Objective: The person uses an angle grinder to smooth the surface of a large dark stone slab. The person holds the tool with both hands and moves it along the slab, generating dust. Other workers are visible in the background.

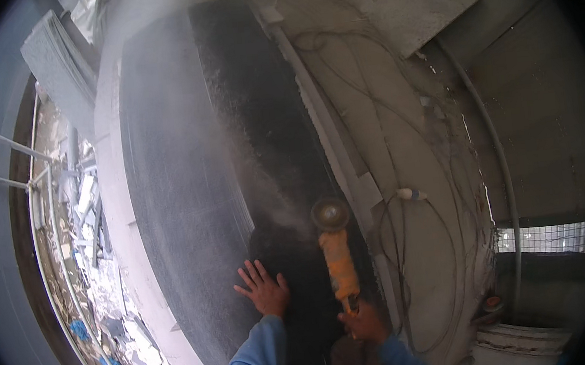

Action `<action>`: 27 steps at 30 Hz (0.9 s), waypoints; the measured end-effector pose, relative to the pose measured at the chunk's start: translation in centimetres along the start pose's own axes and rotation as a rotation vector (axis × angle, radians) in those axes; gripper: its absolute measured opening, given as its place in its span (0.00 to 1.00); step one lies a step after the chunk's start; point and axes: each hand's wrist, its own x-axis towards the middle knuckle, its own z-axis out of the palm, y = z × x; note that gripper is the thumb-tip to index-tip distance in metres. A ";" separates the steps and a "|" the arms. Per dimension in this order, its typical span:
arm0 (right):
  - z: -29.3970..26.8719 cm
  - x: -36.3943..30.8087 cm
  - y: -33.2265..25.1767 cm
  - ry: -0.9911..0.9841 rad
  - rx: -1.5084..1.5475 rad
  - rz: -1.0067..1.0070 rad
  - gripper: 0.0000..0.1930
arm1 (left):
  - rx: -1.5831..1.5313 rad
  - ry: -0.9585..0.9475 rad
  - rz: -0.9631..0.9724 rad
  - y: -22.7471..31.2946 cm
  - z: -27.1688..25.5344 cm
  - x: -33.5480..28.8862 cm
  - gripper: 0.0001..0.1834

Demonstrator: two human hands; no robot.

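A long, dusty dark slab stretches ahead. Over its right side, an orange angle grinder points forward from the right hand, which is wrapped around its near end. The left hand rests on the slab, fingers spread. The round disc sits beyond the grip.

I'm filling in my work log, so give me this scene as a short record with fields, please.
Left hand: the left hand is palm down, fingers spread, on the dark slab
Right hand: the right hand holds the near end of an orange grinder
Disc: round disc at the grinder's far end; cannot tell if spinning
Air: hazy, with pale dust over the slab
Left of slab: rubble
Right of slab: white plug
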 end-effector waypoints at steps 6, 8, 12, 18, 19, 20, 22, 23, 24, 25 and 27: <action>2.6 -2.2 0.1 -0.115 0.247 -0.107 0.16 | 0.022 0.102 0.037 0.6 0.1 0.0 0.40; 2.1 -3.9 -0.8 -0.142 0.301 -0.148 0.16 | 0.058 0.134 0.038 0.2 0.5 -0.9 0.39; -2.4 -9.5 -2.2 -0.114 0.351 -0.191 0.13 | 0.070 0.209 0.070 0.3 1.4 -1.1 0.37; -10.7 -21.6 2.5 -0.025 0.343 -0.220 0.11 | -0.014 -0.012 0.160 -1.8 -3.4 -3.6 0.37; -11.9 -23.4 4.4 -0.004 0.345 -0.201 0.12 | -0.014 -0.063 0.210 -1.1 -5.2 -4.7 0.37; -13.3 -25.5 6.8 0.026 0.344 -0.172 0.12 | -0.011 -0.046 0.316 -0.8 -5.2 -7.8 0.38; -15.4 -29.5 11.2 0.052 0.383 -0.138 0.16 | -0.128 -0.166 0.425 0.0 -5.5 -15.7 0.37; -16.1 -31.1 13.5 0.049 0.423 -0.135 0.18 | -0.185 -0.243 0.486 0.6 -5.8 -19.6 0.37; -16.5 -33.6 16.6 0.070 0.466 -0.104 0.21 | -0.268 -0.310 0.500 1.2 -6.3 -24.7 0.36; -16.3 -34.8 19.9 0.064 0.460 -0.052 0.23 | -0.346 -0.394 0.520 1.9 -7.2 -29.7 0.35; -16.5 -37.8 23.2 0.059 0.510 0.024 0.24 | -0.404 -0.606 0.532 3.9 -9.3 -37.6 0.33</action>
